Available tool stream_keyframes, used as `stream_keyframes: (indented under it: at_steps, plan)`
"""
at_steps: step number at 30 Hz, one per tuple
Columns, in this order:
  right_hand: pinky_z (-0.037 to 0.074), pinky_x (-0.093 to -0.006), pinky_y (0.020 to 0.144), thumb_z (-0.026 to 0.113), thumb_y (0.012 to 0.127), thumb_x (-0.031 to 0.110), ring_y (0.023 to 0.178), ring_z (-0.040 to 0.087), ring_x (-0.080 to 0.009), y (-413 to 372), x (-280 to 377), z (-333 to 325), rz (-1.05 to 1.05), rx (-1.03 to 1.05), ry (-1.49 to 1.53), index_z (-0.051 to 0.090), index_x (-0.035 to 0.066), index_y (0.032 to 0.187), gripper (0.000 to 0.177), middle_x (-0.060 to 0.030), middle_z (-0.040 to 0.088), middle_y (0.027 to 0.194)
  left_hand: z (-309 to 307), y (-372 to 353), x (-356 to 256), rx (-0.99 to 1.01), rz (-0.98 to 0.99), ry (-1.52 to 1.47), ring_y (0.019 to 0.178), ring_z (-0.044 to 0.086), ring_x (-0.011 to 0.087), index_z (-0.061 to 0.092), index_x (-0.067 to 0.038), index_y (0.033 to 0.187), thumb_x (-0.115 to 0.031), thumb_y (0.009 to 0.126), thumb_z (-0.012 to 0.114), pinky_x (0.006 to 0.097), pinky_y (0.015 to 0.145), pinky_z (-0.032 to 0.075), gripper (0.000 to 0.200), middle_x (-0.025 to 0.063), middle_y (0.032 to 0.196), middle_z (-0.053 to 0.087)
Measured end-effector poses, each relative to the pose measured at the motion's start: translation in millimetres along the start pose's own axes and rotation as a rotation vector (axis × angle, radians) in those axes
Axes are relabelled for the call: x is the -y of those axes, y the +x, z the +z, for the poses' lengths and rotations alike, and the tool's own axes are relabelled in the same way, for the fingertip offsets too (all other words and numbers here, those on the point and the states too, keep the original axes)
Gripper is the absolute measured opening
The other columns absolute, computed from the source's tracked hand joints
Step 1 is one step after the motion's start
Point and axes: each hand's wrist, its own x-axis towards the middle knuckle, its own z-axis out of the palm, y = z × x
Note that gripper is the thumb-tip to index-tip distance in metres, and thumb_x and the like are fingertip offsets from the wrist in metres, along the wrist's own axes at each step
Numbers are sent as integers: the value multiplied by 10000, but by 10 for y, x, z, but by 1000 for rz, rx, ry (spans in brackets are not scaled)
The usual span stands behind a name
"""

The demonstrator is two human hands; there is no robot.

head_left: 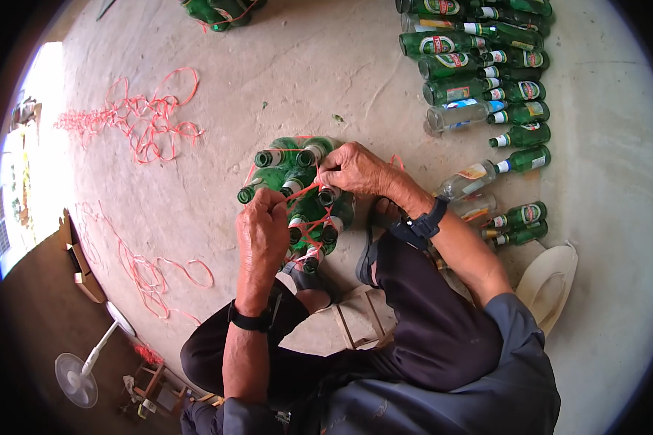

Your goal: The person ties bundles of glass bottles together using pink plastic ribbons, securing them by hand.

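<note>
Several green glass bottles (272, 177) stand packed together on the floor in front of me, necks up. Red plastic string (302, 192) winds around and between their necks. My left hand (261, 228), at the near left of the bundle, is closed on the string. Over the bundle's right side, my right hand (359, 170) pinches the same string, which runs taut between both hands. Some of the bottle necks are partly covered by my fingers and the string.
Rows of bottles (450, 90) lie on the concrete floor at the right. Loose red string sits in tangles (152, 119) at the left. Another tied bottle bundle (221, 11) is at the top. A pale hat (548, 283), a wooden stool (359, 319) and a fan (76, 378) are nearby.
</note>
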Motion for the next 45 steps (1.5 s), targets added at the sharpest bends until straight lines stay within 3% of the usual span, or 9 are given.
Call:
stream_keyframes:
  at_steps: [5, 7, 11, 13, 19, 32, 34, 41, 45]
  plan:
    - [497, -275, 648, 632, 824, 121, 654, 598, -85, 4, -49, 29, 18, 23, -2, 688, -7, 816, 140, -59, 674, 688, -59, 21, -46, 35, -1, 37, 717, 638, 339, 592, -6, 842, -34, 800, 538, 412, 652, 483, 74, 174, 766, 642]
    - [491, -341, 611, 643, 790, 189, 579, 596, -167, 14, -72, 55, 8, -25, 77, 689, 0, 807, 196, -135, 638, 635, -51, 29, -38, 11, 8, 57, 713, 637, 343, 591, -5, 842, -44, 802, 537, 408, 651, 485, 78, 172, 771, 644]
    - [475, -343, 593, 646, 792, 196, 565, 571, -159, 13, -87, 67, 7, -35, 57, 669, -13, 781, 210, -141, 615, 615, -49, 16, -54, -27, 14, 45, 699, 639, 343, 593, -3, 843, -58, 800, 545, 404, 646, 488, 85, 172, 768, 647]
    - [504, -277, 670, 638, 830, 113, 685, 609, -92, 22, -77, 48, 38, 31, 22, 693, -9, 833, 134, -65, 682, 717, -65, -14, -70, 0, -52, 73, 634, 600, 168, 613, 16, 872, -60, 813, 571, 312, 599, 469, 105, 102, 709, 641]
    - [502, -287, 672, 643, 825, 120, 697, 620, -108, 32, 7, -9, -42, 75, -5, 689, -8, 834, 137, -81, 681, 727, -122, -139, -191, 78, -256, -39, 622, 562, 114, 626, 26, 857, -101, 800, 591, 285, 584, 456, 144, 62, 690, 629]
    - [488, -288, 638, 658, 824, 160, 644, 592, -95, -11, 20, -46, 15, 29, 22, 700, 11, 823, 155, -66, 665, 674, -35, -87, 15, -47, -72, 119, 619, 603, 161, 615, 7, 868, -47, 833, 588, 313, 594, 472, 70, 114, 716, 651]
    - [481, -281, 627, 658, 827, 163, 637, 571, -76, -9, 46, -51, 79, 40, 18, 699, 11, 819, 157, -53, 660, 663, -48, -98, -26, -81, 0, 132, 672, 636, 332, 602, -17, 837, -50, 812, 571, 402, 620, 481, 52, 165, 740, 640]
    - [490, -311, 626, 642, 792, 173, 614, 607, -126, -9, -15, -12, 38, 24, 91, 708, 21, 821, 168, -95, 670, 667, -58, -216, -162, -45, -131, 43, 613, 635, 290, 610, -7, 828, -61, 814, 576, 375, 580, 478, 66, 159, 685, 630]
    - [491, -312, 625, 649, 791, 172, 622, 612, -130, 9, -40, -3, 22, 31, 103, 707, 19, 827, 167, -100, 668, 667, -2, -330, -138, -18, -275, -70, 538, 577, 170, 619, -2, 809, -83, 806, 599, 324, 539, 455, 84, 99, 601, 592]
